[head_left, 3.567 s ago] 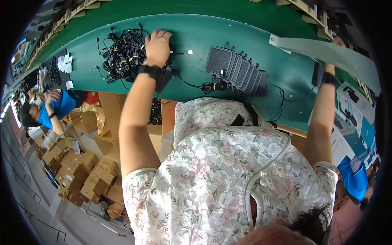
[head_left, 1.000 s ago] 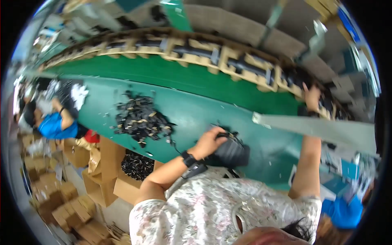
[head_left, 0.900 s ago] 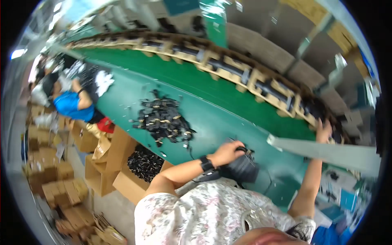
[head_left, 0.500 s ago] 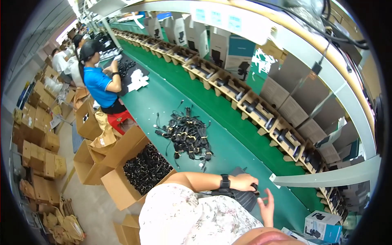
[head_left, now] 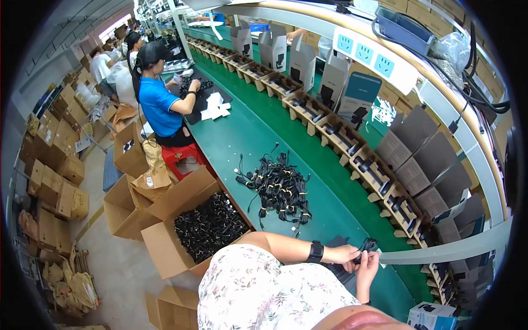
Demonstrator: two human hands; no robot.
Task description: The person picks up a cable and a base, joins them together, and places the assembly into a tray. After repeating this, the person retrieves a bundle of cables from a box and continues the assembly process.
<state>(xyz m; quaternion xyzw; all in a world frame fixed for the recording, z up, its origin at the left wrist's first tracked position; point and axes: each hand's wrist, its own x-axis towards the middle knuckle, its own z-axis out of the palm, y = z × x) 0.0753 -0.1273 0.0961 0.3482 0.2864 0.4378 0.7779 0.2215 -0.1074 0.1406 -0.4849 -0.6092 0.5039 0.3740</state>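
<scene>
A small coiled bundle of black cable [head_left: 368, 245] is held up at the table's near right. My left hand [head_left: 343, 255], with a black band at its wrist, is closed on the bundle's left side. From the right, my right hand [head_left: 366, 268] pinches the same bundle, fingertips close to those of the left. Exactly where each finger grips is hidden. Under the hands a dark grey mat [head_left: 336, 242] shows in part. Farther left on the green table lies a heap of black cables [head_left: 280, 187], many tied with tan bands.
An open carton [head_left: 159, 250] full of black cable bundles stands left of the table. Along the far side runs a row of cardboard trays [head_left: 335, 132] with black parts. A grey metal post [head_left: 440, 250] reaches in at right. A co-worker in blue [head_left: 157, 104] works farther up.
My right hand has come up from apart, fingers spread, to meet the left. The cable bundle now shows raised between both hands. The whole view has shifted.
</scene>
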